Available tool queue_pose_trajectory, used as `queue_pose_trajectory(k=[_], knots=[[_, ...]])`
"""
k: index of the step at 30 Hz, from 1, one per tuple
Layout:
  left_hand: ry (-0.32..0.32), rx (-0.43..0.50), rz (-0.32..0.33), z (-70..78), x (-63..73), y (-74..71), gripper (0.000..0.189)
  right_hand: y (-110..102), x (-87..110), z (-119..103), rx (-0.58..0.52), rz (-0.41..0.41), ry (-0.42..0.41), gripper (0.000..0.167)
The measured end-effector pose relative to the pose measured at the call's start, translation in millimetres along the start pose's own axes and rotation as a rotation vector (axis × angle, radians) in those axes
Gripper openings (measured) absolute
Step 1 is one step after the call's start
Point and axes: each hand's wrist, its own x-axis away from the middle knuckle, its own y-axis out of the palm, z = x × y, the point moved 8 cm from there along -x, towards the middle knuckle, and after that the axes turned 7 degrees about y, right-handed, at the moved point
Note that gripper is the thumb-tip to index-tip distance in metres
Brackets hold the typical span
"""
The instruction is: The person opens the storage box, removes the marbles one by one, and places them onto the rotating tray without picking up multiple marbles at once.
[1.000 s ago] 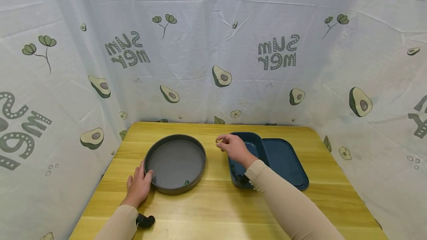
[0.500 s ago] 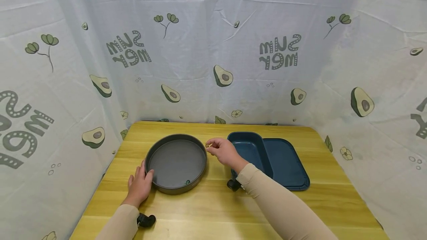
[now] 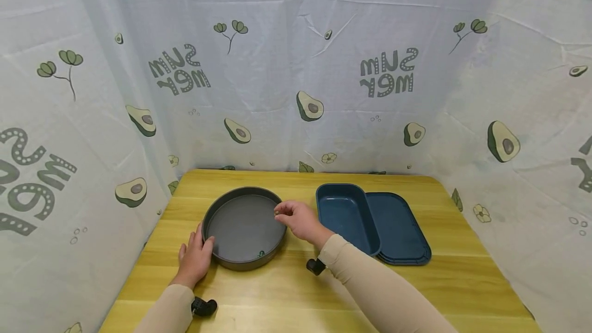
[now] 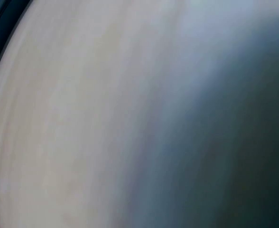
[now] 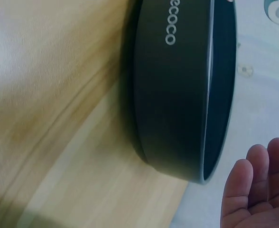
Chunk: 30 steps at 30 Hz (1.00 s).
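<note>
A round dark grey pan (image 3: 245, 227) stands on the left of the table. My left hand (image 3: 194, 258) holds its near left rim, thumb over the edge and fingers along the outer wall. Over the right rim, my right hand (image 3: 300, 220) pinches a tiny yellowish thing (image 3: 276, 213) between thumb and fingertips, too small to make out. A small green piece (image 3: 261, 254) lies inside the pan near the front. In the right wrist view the pan wall (image 5: 172, 104) carries pale lettering, and several fingers (image 5: 260, 185) show at lower right. The left wrist view is blurred.
A deep dark blue box (image 3: 347, 215) stands right of the pan, partly behind the right forearm. Beside it lies a flat blue lid (image 3: 398, 227). The wooden table (image 3: 259, 297) meets a printed curtain (image 3: 277, 66) at the back.
My right hand has moved left from the blue box to the pan's right rim, still pinching the tiny thing. My left hand has stayed at the pan.
</note>
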Motion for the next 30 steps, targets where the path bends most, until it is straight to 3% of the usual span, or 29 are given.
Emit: queue_pose_trajectory(k=[30], knots=[[-0.006,-0.003,-0.012,2.2,1.5,2.0,0.071,15.4,3.2,-3.1,0.016,-0.040,0.020,0.023]])
